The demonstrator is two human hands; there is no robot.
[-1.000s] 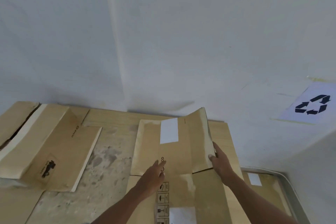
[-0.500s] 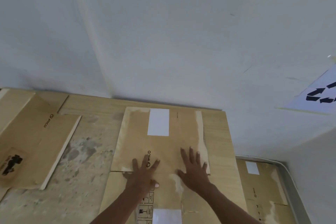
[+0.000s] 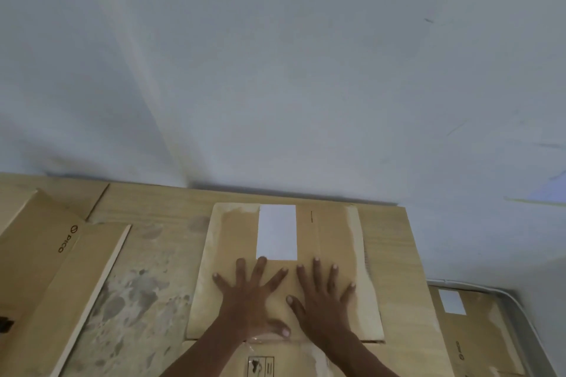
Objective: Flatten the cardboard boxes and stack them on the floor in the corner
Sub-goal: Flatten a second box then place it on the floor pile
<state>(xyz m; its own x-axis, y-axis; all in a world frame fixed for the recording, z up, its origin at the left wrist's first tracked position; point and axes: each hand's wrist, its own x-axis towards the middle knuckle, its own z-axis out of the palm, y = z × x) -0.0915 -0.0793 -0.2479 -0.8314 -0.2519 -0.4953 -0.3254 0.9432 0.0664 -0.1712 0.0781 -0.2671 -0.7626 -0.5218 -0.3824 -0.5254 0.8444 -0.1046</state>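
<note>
Left hand [image 3: 251, 297], right hand [image 3: 324, 300]: both splayed flat, grasping nothing, pressing box flap [image 3: 284, 266]. Advice: lean weight evenly along the crease.

i saw a bare storage or packing corner: plain white walls [image 3: 306, 70], flattened cardboard [image 3: 395, 254] covering the floor, more boxes [image 3: 468, 340] at right.

You've got open stained board [image 3: 137, 300] left of the flattened box [image 3: 337, 239]. The wall [image 3: 306, 101] blocks just past its far edge, and another box [image 3: 46, 254] crowds the far left.
</note>
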